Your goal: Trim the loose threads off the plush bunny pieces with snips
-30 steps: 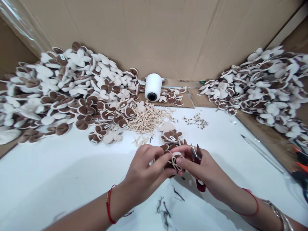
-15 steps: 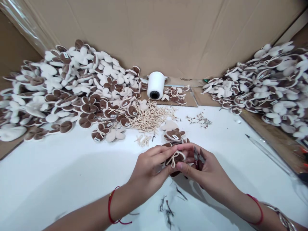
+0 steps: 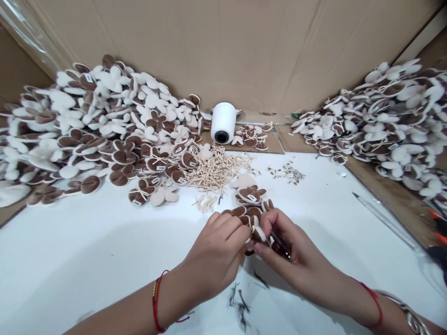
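Both hands meet at the middle of the white table over a small brown-and-cream fabric flower (image 3: 258, 232) with a cream cord bow. My left hand (image 3: 220, 246) is closed at the flower's left side, its fingertips pinching around the bow; exactly what they grip is partly hidden. Between thumb and fingers, my right hand (image 3: 295, 253) holds the flower's right edge. Small dark-handled scissors (image 3: 280, 245) are also tucked inside that palm, mostly covered. Just behind the hands lie more fabric flowers (image 3: 250, 195), some with a white label.
A big heap of flowers (image 3: 115, 116) fills the left, another heap (image 3: 394, 116) the right. Cut cream cords (image 3: 216, 170) lie centrally before a white thread cone (image 3: 223, 122). Dark thread scraps (image 3: 241, 307) lie near me; tweezers (image 3: 377, 214) rest at right. Cardboard walls (image 3: 251, 56) stand behind.
My left fingers have curled from a flat hold into a pinch at the bow. The flower has tilted, and the scissors have turned lower in my right palm. The view has shifted slightly.
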The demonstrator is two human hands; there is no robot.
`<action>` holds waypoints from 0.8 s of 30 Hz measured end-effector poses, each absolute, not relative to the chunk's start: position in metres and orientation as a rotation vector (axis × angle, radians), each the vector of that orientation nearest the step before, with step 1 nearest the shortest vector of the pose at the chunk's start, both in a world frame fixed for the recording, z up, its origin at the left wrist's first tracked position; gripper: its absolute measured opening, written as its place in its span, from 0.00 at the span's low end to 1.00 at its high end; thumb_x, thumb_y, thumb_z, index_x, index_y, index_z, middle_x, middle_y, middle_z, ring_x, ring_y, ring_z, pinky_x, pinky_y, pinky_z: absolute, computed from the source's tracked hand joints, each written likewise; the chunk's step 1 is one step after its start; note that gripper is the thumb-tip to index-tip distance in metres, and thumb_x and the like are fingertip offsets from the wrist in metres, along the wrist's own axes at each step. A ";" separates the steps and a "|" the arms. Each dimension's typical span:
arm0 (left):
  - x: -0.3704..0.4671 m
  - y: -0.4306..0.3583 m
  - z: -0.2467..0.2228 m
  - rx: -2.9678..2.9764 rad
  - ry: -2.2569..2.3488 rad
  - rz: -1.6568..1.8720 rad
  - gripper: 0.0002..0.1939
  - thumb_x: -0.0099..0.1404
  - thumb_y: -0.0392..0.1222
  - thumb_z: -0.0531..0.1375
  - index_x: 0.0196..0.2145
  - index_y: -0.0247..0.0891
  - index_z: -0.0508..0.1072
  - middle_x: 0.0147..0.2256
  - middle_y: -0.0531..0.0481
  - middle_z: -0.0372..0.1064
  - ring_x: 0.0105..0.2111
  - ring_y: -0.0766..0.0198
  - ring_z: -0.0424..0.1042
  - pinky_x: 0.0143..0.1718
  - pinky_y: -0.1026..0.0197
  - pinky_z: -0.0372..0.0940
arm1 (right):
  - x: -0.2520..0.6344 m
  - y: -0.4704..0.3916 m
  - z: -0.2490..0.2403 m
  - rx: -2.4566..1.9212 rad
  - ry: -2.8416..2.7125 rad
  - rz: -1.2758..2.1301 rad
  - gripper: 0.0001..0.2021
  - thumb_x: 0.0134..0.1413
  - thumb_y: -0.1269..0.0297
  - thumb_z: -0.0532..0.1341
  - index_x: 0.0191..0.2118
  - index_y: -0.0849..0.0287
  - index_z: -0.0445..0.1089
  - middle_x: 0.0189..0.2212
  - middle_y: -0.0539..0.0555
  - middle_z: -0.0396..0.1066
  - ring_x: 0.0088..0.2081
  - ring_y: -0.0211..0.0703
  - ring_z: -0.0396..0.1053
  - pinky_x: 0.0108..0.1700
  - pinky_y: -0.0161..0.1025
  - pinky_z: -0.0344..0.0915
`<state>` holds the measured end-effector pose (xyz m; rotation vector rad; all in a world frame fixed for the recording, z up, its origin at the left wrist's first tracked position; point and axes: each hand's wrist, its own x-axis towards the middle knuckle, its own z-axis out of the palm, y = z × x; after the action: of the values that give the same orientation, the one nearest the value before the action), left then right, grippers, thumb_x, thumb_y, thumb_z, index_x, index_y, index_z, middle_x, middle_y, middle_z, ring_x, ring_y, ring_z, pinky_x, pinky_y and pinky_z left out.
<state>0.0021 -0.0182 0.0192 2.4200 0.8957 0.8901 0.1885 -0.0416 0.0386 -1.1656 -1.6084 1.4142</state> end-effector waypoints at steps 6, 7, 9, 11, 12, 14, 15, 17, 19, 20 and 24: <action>0.001 -0.016 0.032 2.157 0.684 0.711 0.15 0.71 0.38 0.46 0.25 0.39 0.60 0.25 0.52 0.60 0.28 0.64 0.60 0.32 0.62 0.59 | 0.196 -0.041 0.040 -0.936 -1.341 1.886 0.12 0.62 0.67 0.60 0.35 0.54 0.53 0.26 0.42 0.51 0.24 0.32 0.48 0.24 0.28 0.52; 0.001 -0.018 0.035 2.025 0.665 0.699 0.17 0.72 0.39 0.46 0.24 0.38 0.59 0.25 0.53 0.60 0.28 0.65 0.60 0.32 0.63 0.59 | 0.197 -0.040 0.039 -0.854 -1.232 2.007 0.13 0.60 0.66 0.62 0.34 0.53 0.53 0.24 0.41 0.51 0.21 0.30 0.47 0.21 0.27 0.50; 0.003 -0.024 0.040 1.738 0.620 0.684 0.18 0.72 0.43 0.48 0.23 0.38 0.60 0.25 0.52 0.59 0.28 0.66 0.59 0.32 0.63 0.58 | 0.196 -0.038 0.038 -0.690 -1.027 2.200 0.16 0.57 0.67 0.64 0.34 0.53 0.52 0.21 0.39 0.51 0.16 0.26 0.43 0.16 0.24 0.44; 0.007 -0.030 0.044 1.486 0.564 0.655 0.19 0.71 0.47 0.50 0.24 0.37 0.60 0.26 0.51 0.60 0.28 0.65 0.61 0.32 0.62 0.59 | 0.194 -0.038 0.038 -0.563 -0.856 2.307 0.18 0.54 0.68 0.66 0.32 0.54 0.51 0.21 0.38 0.52 0.14 0.23 0.40 0.14 0.23 0.41; 0.008 -0.032 0.047 1.378 0.543 0.645 0.19 0.70 0.48 0.52 0.23 0.37 0.61 0.26 0.51 0.60 0.28 0.65 0.61 0.31 0.62 0.59 | 0.193 -0.039 0.037 -0.530 -0.788 2.327 0.19 0.52 0.69 0.67 0.31 0.54 0.51 0.22 0.39 0.53 0.14 0.23 0.39 0.14 0.23 0.40; 0.008 -0.030 0.053 1.226 0.555 0.702 0.19 0.67 0.48 0.54 0.21 0.38 0.58 0.22 0.53 0.57 0.24 0.66 0.59 0.28 0.62 0.59 | 0.195 -0.041 0.038 -0.492 -0.690 2.349 0.19 0.48 0.70 0.67 0.30 0.54 0.51 0.24 0.40 0.54 0.16 0.23 0.39 0.14 0.23 0.39; 0.004 -0.024 0.056 1.184 0.600 0.779 0.19 0.65 0.47 0.55 0.20 0.39 0.56 0.21 0.55 0.53 0.22 0.68 0.56 0.26 0.62 0.59 | 0.197 -0.041 0.039 -0.480 -0.646 2.348 0.19 0.46 0.71 0.67 0.30 0.54 0.52 0.24 0.41 0.53 0.16 0.24 0.39 0.13 0.23 0.38; -0.008 -0.005 0.060 1.161 0.704 0.974 0.20 0.66 0.44 0.51 0.20 0.41 0.49 0.20 0.58 0.42 0.20 0.69 0.47 0.24 0.64 0.56 | 0.205 -0.041 0.042 -0.481 -0.587 2.293 0.19 0.43 0.71 0.68 0.29 0.55 0.53 0.23 0.42 0.51 0.17 0.26 0.38 0.13 0.25 0.37; -0.023 0.019 0.058 1.330 0.963 1.286 0.20 0.66 0.44 0.51 0.20 0.41 0.46 0.20 0.58 0.41 0.22 0.67 0.49 0.28 0.64 0.57 | 0.215 -0.039 0.046 -0.540 -0.599 2.148 0.18 0.42 0.68 0.69 0.27 0.55 0.55 0.22 0.43 0.49 0.17 0.28 0.37 0.13 0.27 0.38; -0.030 0.029 0.055 1.388 1.042 1.352 0.19 0.66 0.46 0.51 0.20 0.41 0.49 0.20 0.58 0.44 0.23 0.66 0.51 0.29 0.63 0.58 | 0.219 -0.037 0.047 -0.576 -0.643 2.072 0.19 0.42 0.66 0.70 0.27 0.54 0.55 0.22 0.43 0.49 0.18 0.29 0.38 0.13 0.28 0.39; -0.041 0.047 0.029 1.621 1.253 1.222 0.09 0.63 0.44 0.58 0.31 0.37 0.73 0.32 0.48 0.69 0.36 0.59 0.66 0.41 0.57 0.61 | 0.225 -0.029 0.041 -0.652 -0.809 2.001 0.20 0.42 0.61 0.71 0.28 0.55 0.55 0.23 0.43 0.51 0.17 0.27 0.38 0.14 0.28 0.40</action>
<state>-0.0406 0.0473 0.0288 1.6215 1.2535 1.2222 0.2245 -0.0292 0.0407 -0.6517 -0.8091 2.0006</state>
